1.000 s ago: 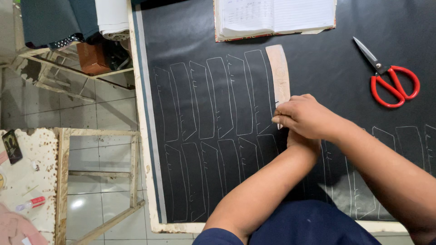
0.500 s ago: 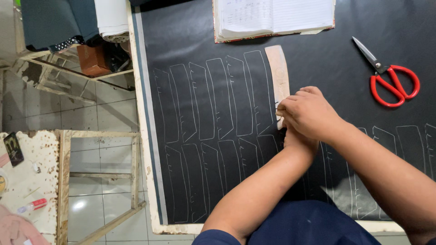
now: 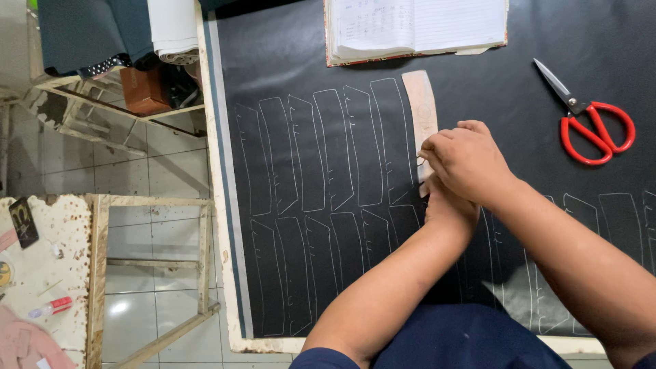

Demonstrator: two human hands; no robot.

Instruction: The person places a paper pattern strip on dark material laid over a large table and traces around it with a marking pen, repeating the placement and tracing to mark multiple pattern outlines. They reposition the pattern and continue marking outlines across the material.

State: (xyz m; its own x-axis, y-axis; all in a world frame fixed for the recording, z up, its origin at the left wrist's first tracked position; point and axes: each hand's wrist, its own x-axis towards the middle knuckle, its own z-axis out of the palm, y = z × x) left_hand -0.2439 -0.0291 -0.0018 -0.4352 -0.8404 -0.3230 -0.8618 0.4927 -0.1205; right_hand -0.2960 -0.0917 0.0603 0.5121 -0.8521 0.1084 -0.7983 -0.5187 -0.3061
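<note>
A: Head view looks straight down on a black sheet point(image 3: 519, 75) covered in rows of white traced outlines point(image 3: 321, 150). A tan strip template point(image 3: 420, 102) lies upright beside the last outline, just below an open notebook point(image 3: 417, 27)

B: And the hands?

A: The right hand point(image 3: 471, 160) sits on top, fingers curled and pressed together at the strip's lower left edge, seemingly pinching a thin marker, though the tool itself is too small to make out. The left hand point(image 3: 447, 208) lies under it, on the strip's bottom end; I cannot tell how its fingers lie, since the right hand covers them

B: What might go wrong from here?

A: My guess is that the strip slips. Only its lower end is pinned, so sideways pressure from the marker could swing the free top and leave a crooked line. It also sits close to the neighbouring outline, so a small drift could make two shapes overlap

B: Anything else nearby?

A: Red-handled scissors point(image 3: 594, 126) lie well apart to the right, out of the way
</note>
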